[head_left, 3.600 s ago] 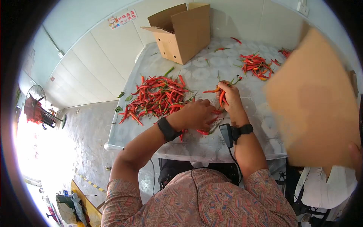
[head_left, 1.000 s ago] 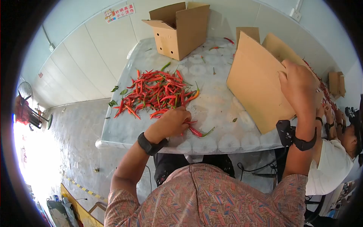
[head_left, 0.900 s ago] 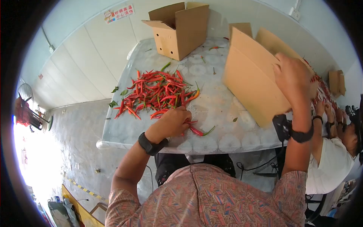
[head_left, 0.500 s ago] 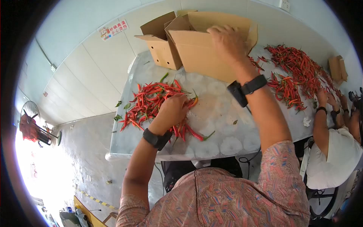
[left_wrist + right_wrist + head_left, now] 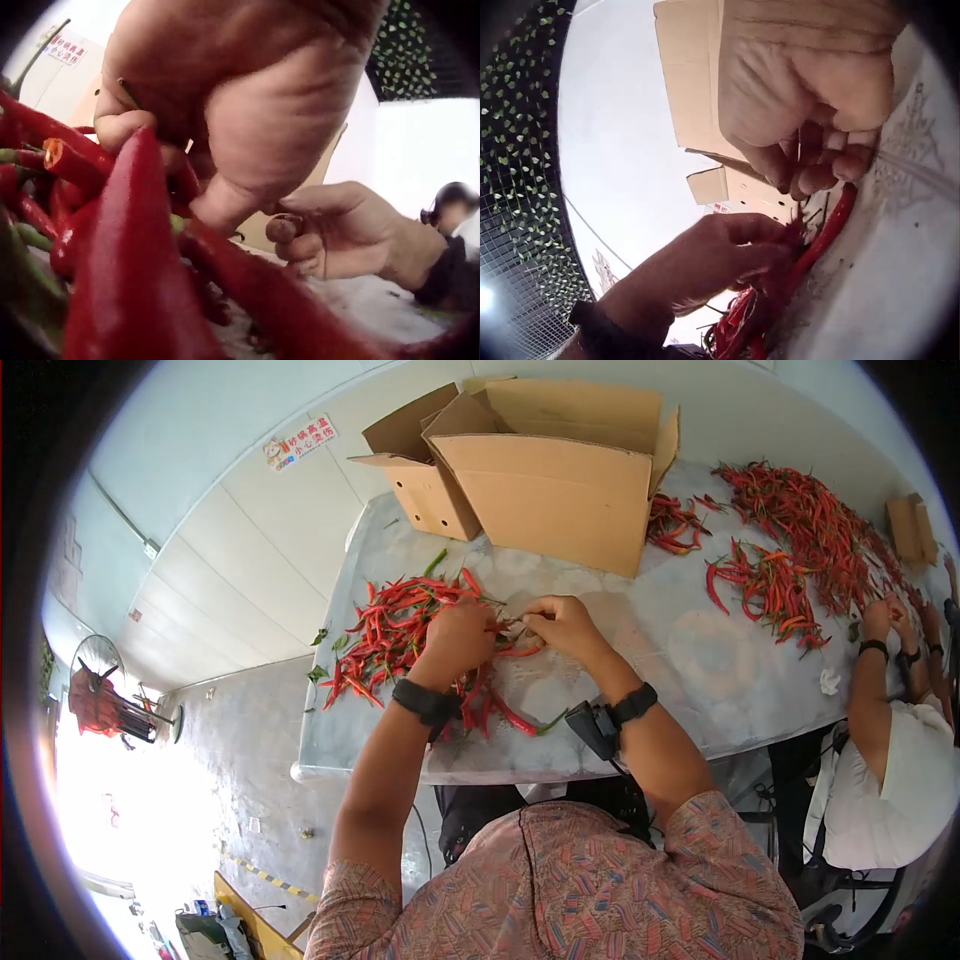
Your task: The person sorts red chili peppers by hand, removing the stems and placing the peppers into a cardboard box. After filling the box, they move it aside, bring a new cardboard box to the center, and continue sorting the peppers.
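In the head view the left hand (image 5: 460, 645) lies at the right side of a pile of red chilies (image 5: 385, 625), fingers curled. The right wrist view shows this left hand (image 5: 712, 262) gripping red chilies (image 5: 829, 236). Close beside it, the right hand (image 5: 572, 630) has thumb and fingertips together, pinching at a thin chili stem; the fingers partly cover it. In the left wrist view the left hand (image 5: 247, 97) arches over chilies, with a large red chili (image 5: 127, 247) in front and the right hand (image 5: 352, 232) behind, its fingers bent.
A large open cardboard box (image 5: 550, 495) stands at the back against a smaller box (image 5: 430, 495). More chilies (image 5: 800, 530) lie at the right, where a person in white (image 5: 890, 800) sits. One chili (image 5: 515, 715) lies near the front edge.
The right hand has come away from the large box, down and left to the left hand. Earlier, it moved that box from the table's right side to beside the smaller box.
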Available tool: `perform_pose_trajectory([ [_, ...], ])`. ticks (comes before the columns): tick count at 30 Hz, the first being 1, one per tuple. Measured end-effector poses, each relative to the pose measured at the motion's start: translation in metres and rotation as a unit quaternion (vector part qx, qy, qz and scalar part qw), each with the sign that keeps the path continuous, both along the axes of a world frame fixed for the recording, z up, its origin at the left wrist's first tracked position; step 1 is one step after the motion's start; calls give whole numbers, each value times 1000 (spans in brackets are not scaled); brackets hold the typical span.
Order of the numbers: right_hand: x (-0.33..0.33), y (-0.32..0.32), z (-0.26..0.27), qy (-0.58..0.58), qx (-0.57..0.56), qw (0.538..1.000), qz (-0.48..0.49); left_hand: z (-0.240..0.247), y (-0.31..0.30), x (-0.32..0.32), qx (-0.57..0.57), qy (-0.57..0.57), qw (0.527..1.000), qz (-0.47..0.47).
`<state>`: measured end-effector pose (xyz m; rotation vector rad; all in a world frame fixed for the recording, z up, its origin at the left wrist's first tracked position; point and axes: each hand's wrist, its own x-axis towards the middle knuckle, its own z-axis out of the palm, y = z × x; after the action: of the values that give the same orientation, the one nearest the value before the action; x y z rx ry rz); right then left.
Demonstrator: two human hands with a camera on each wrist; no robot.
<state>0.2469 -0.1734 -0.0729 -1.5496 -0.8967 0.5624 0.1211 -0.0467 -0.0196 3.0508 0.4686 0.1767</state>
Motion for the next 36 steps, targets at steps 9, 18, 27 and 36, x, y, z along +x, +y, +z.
perform_pose_trajectory([
  [9,-10,-6,16,121,95,988,31,26,-16,5,-238,-127,963,-2],
  [18,-3,-10,17,171,102,979,-46,26,-17,-20,-184,-160,968,-65],
  [27,-2,-8,9,248,90,964,9,6,-34,-68,-166,-55,963,-203],
  [36,9,-9,1,332,169,928,-12,-1,-36,-69,-126,-71,976,-166],
])
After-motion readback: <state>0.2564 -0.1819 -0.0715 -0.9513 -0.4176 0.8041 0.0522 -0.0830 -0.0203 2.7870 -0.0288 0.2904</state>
